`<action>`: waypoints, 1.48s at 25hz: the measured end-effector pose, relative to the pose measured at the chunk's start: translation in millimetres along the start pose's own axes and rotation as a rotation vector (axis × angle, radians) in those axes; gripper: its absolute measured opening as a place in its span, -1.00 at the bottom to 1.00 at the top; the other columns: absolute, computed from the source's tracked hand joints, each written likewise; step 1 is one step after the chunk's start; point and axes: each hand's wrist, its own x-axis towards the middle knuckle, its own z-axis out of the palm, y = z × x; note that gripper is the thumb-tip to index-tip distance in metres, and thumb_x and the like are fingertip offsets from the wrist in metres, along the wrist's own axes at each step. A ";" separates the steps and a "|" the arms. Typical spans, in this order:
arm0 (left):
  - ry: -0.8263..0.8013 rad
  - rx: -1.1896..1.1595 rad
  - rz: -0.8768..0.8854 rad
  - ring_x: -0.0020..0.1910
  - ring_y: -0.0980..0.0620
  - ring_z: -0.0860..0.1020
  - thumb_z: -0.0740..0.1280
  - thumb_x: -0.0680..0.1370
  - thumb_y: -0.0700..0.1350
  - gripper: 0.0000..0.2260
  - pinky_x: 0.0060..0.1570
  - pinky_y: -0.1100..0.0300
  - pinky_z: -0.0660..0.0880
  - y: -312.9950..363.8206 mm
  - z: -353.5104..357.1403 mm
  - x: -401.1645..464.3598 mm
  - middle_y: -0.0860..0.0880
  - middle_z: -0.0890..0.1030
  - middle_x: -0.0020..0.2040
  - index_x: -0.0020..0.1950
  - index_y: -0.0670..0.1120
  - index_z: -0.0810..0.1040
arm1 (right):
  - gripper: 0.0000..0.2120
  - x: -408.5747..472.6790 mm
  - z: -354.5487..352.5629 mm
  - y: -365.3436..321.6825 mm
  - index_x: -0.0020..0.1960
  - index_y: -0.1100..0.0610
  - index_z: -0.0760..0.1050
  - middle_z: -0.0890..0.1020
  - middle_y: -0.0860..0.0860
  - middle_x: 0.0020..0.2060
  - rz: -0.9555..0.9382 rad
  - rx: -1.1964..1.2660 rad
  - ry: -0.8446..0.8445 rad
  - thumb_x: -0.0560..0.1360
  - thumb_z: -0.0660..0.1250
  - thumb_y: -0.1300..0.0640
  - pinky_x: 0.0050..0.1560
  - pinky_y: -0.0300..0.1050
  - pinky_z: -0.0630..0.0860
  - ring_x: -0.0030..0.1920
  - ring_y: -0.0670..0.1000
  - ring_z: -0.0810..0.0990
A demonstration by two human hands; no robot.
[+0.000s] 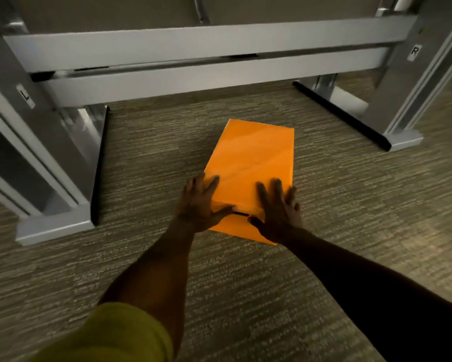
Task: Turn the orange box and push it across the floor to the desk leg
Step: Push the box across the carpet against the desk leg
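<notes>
An orange box [253,158] lies flat on the carpet, its long side pointing away from me toward the desk frame. My left hand [200,205] presses on the box's near left corner with fingers spread over the top. My right hand [278,210] rests on the near right corner the same way, thumb on the near face. A dark slot shows between my thumbs. The grey desk leg marked L [55,158] stands to the left, the leg marked R [402,100] to the right.
Two grey crossbars [206,48] span between the legs beyond the box. Each leg ends in a long foot [55,226] with a black edge on the carpet [350,205]. Open carpet lies around the box on both sides.
</notes>
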 end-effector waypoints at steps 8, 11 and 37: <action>-0.174 0.276 0.209 0.65 -0.34 -0.04 0.26 0.54 0.36 -0.11 0.57 -0.31 0.06 -8.9 -11.3 -0.2 -0.25 -0.06 0.68 0.69 0.00 -0.07 | -0.05 -0.4 -4.4 3.7 0.57 -0.30 -0.41 -0.28 0.04 0.65 -0.119 -0.093 0.026 0.55 0.30 -0.30 0.52 0.46 0.03 0.60 0.36 -0.29; -0.268 0.329 0.223 0.65 -0.30 -0.18 0.41 0.46 0.32 0.05 0.57 -0.31 -0.02 -4.4 -9.3 10.3 -0.15 -0.21 0.69 0.67 0.10 -0.24 | 0.21 2.8 -7.6 10.6 0.47 -0.35 -0.52 -0.27 0.03 0.65 -0.212 -0.198 0.012 0.41 0.51 -0.21 0.49 0.48 0.04 0.62 0.32 -0.27; -0.501 0.387 -0.088 0.67 -0.18 0.00 0.34 0.52 0.34 -0.04 0.57 -0.15 0.20 -121.5 -114.7 -146.6 -0.05 -0.13 0.70 0.66 0.13 -0.24 | -0.03 -18.2 52.5 -136.8 0.63 -0.25 -0.19 -0.08 0.07 0.67 -0.676 -0.084 0.072 0.47 0.41 -0.18 0.44 0.51 0.14 0.63 0.30 -0.11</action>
